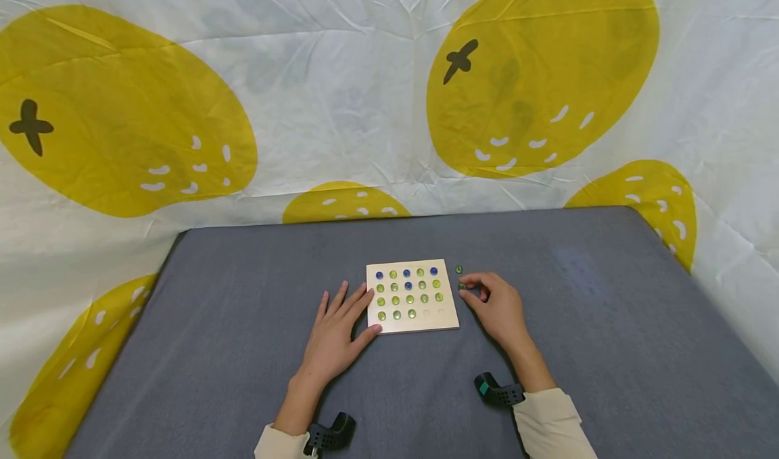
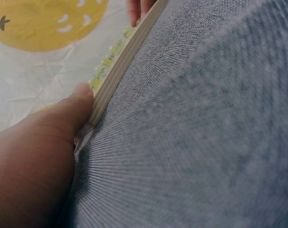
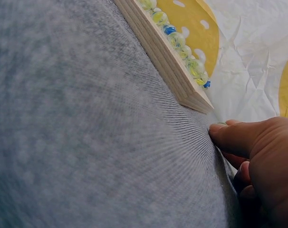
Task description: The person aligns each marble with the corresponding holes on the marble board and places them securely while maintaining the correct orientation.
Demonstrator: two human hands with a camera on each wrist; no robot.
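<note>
A pale wooden board (image 1: 404,325) lies on the table, with rows of green glass marbles (image 1: 410,299) and several blue ones (image 1: 408,286) in its hollows. Two bare hollows (image 1: 433,311) show near its front right corner. My left hand (image 1: 333,341) is spread at the board's left side, its fingertips at the left edge and the thumb at the front left corner. Just right of the board, my right hand (image 1: 500,305) pinches a green marble (image 1: 462,286) between thumb and index finger, low over the cloth; the fingers largely hide this marble in the right wrist view.
One more loose green marble (image 1: 459,269) lies beyond my right fingertips, beside the board's far right corner. Grey cloth (image 1: 243,310) covers the table. Behind it hangs a white sheet (image 1: 341,107) printed with big yellow shapes.
</note>
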